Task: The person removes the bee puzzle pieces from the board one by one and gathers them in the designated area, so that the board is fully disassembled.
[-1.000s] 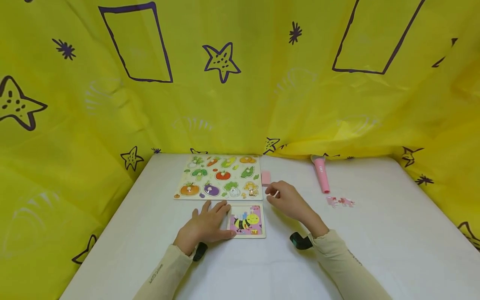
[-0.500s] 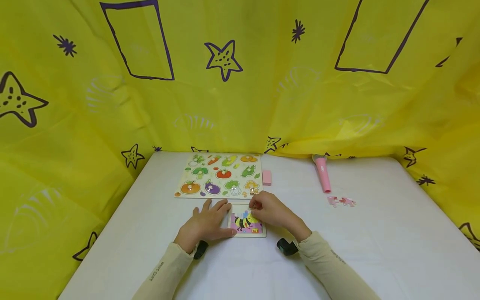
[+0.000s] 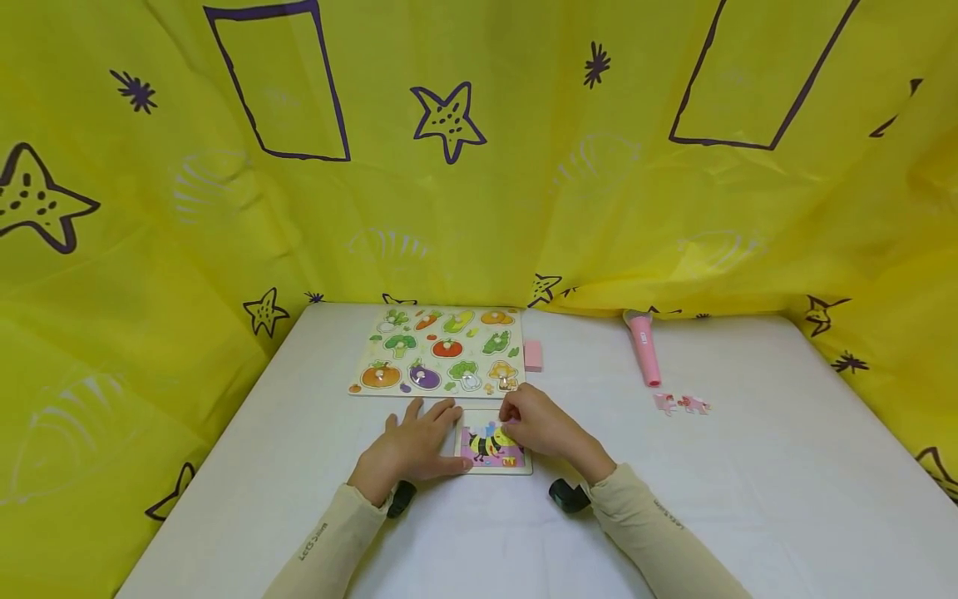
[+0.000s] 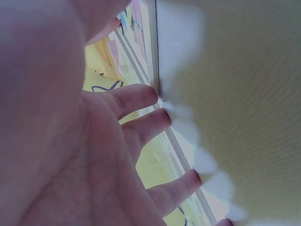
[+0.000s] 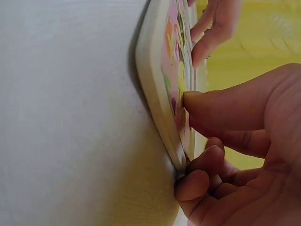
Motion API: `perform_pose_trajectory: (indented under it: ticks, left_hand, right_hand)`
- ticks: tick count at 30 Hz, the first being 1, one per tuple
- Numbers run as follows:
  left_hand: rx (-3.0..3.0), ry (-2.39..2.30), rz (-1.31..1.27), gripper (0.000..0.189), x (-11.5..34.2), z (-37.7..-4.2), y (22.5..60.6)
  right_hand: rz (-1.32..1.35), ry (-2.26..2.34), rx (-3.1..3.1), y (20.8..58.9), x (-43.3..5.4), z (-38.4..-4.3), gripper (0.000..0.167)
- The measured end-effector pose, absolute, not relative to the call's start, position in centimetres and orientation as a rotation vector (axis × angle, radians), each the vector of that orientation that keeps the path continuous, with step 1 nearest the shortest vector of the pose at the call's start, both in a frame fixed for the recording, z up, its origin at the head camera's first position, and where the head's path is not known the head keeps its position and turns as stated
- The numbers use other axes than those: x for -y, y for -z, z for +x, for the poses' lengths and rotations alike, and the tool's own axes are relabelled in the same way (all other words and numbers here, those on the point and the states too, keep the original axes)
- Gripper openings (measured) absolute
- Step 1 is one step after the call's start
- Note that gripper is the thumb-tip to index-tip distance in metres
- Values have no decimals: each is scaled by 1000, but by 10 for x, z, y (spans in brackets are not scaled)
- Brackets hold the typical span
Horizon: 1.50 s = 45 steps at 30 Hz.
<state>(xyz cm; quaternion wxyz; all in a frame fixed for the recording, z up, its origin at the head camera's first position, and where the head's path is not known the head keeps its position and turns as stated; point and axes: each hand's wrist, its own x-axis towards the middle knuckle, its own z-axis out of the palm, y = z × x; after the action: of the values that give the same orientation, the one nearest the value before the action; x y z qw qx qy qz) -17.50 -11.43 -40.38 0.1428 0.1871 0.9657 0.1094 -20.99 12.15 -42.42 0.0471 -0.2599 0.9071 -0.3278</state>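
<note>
A small framed bee jigsaw puzzle (image 3: pixel 490 448) lies on the white table in front of the person. My left hand (image 3: pixel 410 445) rests along its left side, fingers spread, the thumb at the lower left corner and fingertips near the upper left. In the left wrist view those fingers (image 4: pixel 176 190) are straight. My right hand (image 3: pixel 542 423) is at the puzzle's upper right part with fingers curled. From the right wrist, the thumb (image 5: pixel 221 108) touches the yellow part of the picture, and other fingertips (image 5: pixel 195 183) grip at the frame's corner. The spot beneath the thumb is hidden.
Behind the puzzle lies a vegetable peg board (image 3: pixel 441 353), with a pink block (image 3: pixel 533 356) at its right side. Farther right are a pink toy microphone (image 3: pixel 644 353) and a few pink puzzle pieces (image 3: pixel 694 404). A yellow curtain (image 3: pixel 449 225) closes off the back and sides.
My right hand has moved left from beside the puzzle onto its upper right part, and has stayed nearly still there since half a second ago. My left hand keeps its place.
</note>
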Motion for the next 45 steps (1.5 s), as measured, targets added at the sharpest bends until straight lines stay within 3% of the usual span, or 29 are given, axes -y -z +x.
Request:
perform_pose_trajectory:
  ticks: [9, 16, 25, 45]
  left_hand:
    - [-2784, -313, 528, 83, 113, -174, 404]
    - [-2785, -320, 535, 83, 113, -173, 404]
    - [-2783, -317, 534, 84, 113, -174, 404]
    - [-2779, -331, 533, 84, 113, -174, 403]
  right_hand:
    - [-768, 1095, -2747, 427, -122, -204, 16]
    - [-795, 1074, -2768, 424, -121, -203, 15]
    - [-638, 1188, -2756, 421, -120, -200, 17]
    - [-599, 1304, -2795, 414, -143, -202, 8]
